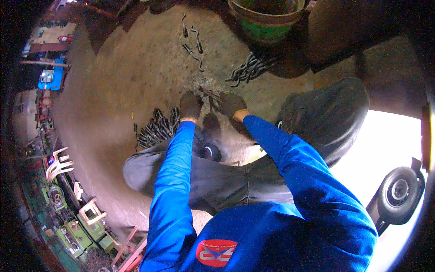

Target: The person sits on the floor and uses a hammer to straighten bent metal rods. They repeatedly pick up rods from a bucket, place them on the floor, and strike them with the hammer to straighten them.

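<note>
1. The gloved right hand is grasping a thin metal piece at the centre of the frame.
2. The gloved left hand is resting just beside that piece; whether it is gripping anything, I cannot tell.
3. Three bent rods are lying at upper centre.
4. A rod heap is lying near a green bucket, upper right of centre.
5. A dark pile is sitting left of centre.

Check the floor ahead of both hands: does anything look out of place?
Possibly: three bent dark rods lie loose at differing angles beyond the left hand, apart from the pile of similar rods near the green bucket. They're too small here to judge damage.
</note>
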Tool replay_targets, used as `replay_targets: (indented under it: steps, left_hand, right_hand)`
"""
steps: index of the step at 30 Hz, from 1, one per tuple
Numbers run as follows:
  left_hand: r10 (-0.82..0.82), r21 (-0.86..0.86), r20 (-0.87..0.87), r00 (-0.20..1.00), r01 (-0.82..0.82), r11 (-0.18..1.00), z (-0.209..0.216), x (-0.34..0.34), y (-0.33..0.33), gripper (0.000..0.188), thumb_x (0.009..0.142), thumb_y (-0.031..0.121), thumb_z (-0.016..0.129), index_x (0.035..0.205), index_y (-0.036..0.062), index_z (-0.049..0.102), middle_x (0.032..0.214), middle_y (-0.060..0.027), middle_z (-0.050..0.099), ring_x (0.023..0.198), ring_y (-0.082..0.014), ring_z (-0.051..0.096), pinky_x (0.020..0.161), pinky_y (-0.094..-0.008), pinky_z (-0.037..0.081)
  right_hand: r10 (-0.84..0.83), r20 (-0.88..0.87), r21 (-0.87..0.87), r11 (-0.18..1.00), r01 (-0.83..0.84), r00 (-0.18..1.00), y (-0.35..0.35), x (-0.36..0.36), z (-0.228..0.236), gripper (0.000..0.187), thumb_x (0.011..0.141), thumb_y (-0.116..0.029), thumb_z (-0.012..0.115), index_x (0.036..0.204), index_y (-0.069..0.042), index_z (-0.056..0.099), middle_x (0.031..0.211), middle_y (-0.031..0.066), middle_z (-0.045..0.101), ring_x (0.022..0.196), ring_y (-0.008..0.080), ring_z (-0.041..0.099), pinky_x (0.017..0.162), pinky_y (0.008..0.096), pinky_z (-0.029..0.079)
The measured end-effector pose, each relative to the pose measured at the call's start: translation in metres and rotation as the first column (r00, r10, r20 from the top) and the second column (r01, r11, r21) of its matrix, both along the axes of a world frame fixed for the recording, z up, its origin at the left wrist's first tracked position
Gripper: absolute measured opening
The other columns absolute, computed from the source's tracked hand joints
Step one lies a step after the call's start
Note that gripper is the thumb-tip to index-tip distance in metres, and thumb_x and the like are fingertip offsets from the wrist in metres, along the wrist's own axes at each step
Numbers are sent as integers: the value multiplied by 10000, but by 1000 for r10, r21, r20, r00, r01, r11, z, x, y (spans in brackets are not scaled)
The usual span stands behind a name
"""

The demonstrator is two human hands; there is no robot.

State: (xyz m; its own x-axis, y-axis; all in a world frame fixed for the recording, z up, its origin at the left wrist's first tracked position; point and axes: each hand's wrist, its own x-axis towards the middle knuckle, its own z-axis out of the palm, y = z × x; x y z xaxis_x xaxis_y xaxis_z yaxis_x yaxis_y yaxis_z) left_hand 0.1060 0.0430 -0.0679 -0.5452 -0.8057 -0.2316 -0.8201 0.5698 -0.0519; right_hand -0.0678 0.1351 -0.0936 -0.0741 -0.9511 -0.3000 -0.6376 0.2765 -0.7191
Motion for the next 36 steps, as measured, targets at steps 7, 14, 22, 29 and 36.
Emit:
replay_targets:
  steps: [7, 14, 22, 29, 36]
  left_hand:
    - [-126, -202, -118, 985, 100, 974, -18, 16, 2, 146, 748, 204, 688, 834, 88, 709, 929, -174, 615, 885, -352, 619, 764, -444, 511]
    - [16, -115, -79, 997, -25, 993, -11, 6, 15, 132, 809, 160, 613, 883, 92, 697, 984, -176, 608, 886, -346, 636, 765, -443, 524]
    - [120, -90, -83, 989, -127, 988, -19, 1, 27, 141, 857, 133, 572, 931, 111, 691, 1069, -185, 613, 937, -357, 656, 759, -447, 543]
    - [227, -98, 27, 973, -224, 970, -25, -8, 24, 172, 852, 122, 581, 944, 118, 726, 1031, -170, 673, 902, -359, 681, 722, -437, 562]
    - [288, -21, 11, 958, -287, 958, -39, -12, 21, 167, 829, 115, 594, 884, 115, 752, 953, -126, 716, 840, -316, 709, 694, -436, 575]
  right_hand:
    - [-27, 68, 132, 991, 18, 997, 3, -4, 17, 560, 870, -567, 519, 1098, -65, 621, 1006, 230, 656, 947, 421, 630, 824, 500, 492]
    - [-76, 36, 95, 993, 72, 996, 1, 0, 15, 548, 873, -564, 520, 1073, -65, 629, 1035, 225, 656, 951, 420, 629, 800, 507, 498]
    - [-128, 113, 82, 990, 119, 985, 8, -3, 5, 532, 862, -556, 531, 1084, -84, 637, 989, 219, 670, 891, 429, 643, 775, 515, 507]
    - [-22, -32, 69, 997, 24, 999, 11, -4, -6, 459, 910, -478, 475, 1176, -125, 597, 1080, 189, 658, 944, 409, 640, 800, 512, 512]
    - [87, -181, -194, 973, -122, 980, 22, -5, -49, 433, 904, -478, 503, 1204, -181, 595, 1160, 181, 607, 927, 404, 634, 764, 476, 518]
